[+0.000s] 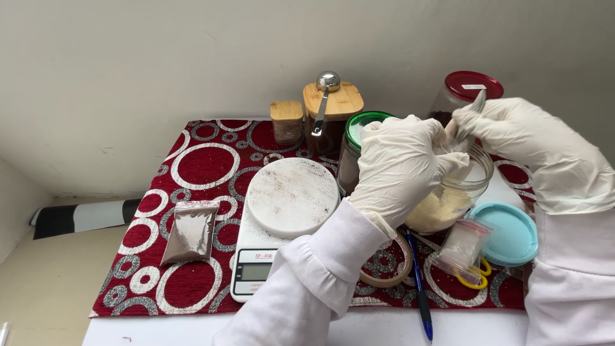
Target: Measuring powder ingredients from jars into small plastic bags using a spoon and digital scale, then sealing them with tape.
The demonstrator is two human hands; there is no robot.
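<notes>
**Both my gloved hands meet over the open glass jar**

My right hand (512,138), in a white glove, is pinched shut on a thin, pale strip that looks like the edge of a small clear bag (477,106); its upper end sticks up and a little to the right, above my fingers. My left hand (400,163), also gloved, is curled closed just to the left, its fingertips touching the same spot, so the two hands seem to share one hold. What the left fingers pinch is hidden behind them.

Directly below that shared grip stands an open glass jar (458,192), upright, holding pale yellow powder in its lower part. The thing I hold runs roughly up and down, its lower end pointing into the jar mouth. Both hands are equally near the jar; the right comes in from above and behind, the left from the front.

Further out, the jar's turquoise lid (512,234) lies flat to the right of it. In front of the jar are a small clear bag of whitish powder (461,247), yellow-handled scissors (477,277), a blue pen (419,291) and a roll of tape (394,272) partly under my left sleeve.

To the left sits a white kitchen scale (282,224) with a round plate, and beyond it a flat packet of brown powder (190,232). Behind stand a green-lidded jar (365,125), a red-lidded jar (471,86), and two wooden-lidded jars, the larger (333,109) with a metal spoon (325,93) lying on top. Everything rests on a red mat with silver circles (205,160).
</notes>
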